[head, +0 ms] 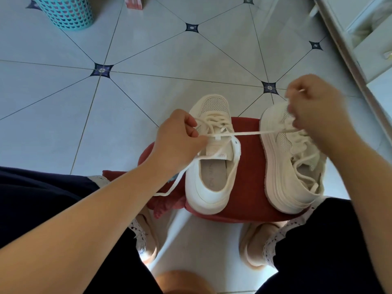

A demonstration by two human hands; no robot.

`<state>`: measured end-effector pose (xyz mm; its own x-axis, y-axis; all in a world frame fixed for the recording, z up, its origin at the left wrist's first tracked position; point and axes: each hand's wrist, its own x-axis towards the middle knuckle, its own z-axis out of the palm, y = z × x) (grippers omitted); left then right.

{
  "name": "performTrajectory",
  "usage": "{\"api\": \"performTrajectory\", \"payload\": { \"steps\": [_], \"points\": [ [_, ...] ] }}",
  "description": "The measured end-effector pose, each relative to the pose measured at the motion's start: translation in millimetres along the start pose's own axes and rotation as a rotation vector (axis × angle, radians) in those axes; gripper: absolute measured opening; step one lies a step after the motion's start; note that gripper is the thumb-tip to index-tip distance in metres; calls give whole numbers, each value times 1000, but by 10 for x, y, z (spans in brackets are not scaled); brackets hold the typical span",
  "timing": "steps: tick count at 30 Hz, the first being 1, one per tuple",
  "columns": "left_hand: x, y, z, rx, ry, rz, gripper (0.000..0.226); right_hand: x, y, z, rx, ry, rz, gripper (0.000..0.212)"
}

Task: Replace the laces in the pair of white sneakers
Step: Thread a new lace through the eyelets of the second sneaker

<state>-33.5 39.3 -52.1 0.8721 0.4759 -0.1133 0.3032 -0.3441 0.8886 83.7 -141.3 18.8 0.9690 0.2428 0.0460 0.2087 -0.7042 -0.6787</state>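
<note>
Sneakers: flat sneaker point(212, 187) sat mid red stool point(250, 158); tipped sneaker point(282, 177) lay at its right edge.
Lace point(248, 133): soft, light and limp, pulled taut above the stool; probably best pinched near its stiff tip.
Left hand point(180, 136): pinched the lace.
Right hand point(311, 109): blurred, curled, seemingly pinching the lace end.

Open tiled floor point(148, 49) ahead and left; taut lace point(247, 133) across the red stool point(250, 166); cabinet point(360, 39), perhaps, close right.

Home, tiled floor point(148, 49), laundry basket point(65, 11)
</note>
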Motion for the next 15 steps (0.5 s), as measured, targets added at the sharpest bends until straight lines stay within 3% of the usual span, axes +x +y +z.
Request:
{"api": "performTrajectory", "payload": {
  "steps": [3,6,11,15],
  "points": [
    [1,22,9,-17,12,7,32,-220,-57,326,-377,-218,-365,13],
    [-25,39,20,-8,16,42,33,-306,-142,547,-434,-301,-470,24],
    [-28,39,11,-2,34,21,29,-226,-190,552,-484,-253,-491,18],
    [-12,30,-26,47,71,11,32,26,-29,67,-490,-9,-288,13]
  ]
}}
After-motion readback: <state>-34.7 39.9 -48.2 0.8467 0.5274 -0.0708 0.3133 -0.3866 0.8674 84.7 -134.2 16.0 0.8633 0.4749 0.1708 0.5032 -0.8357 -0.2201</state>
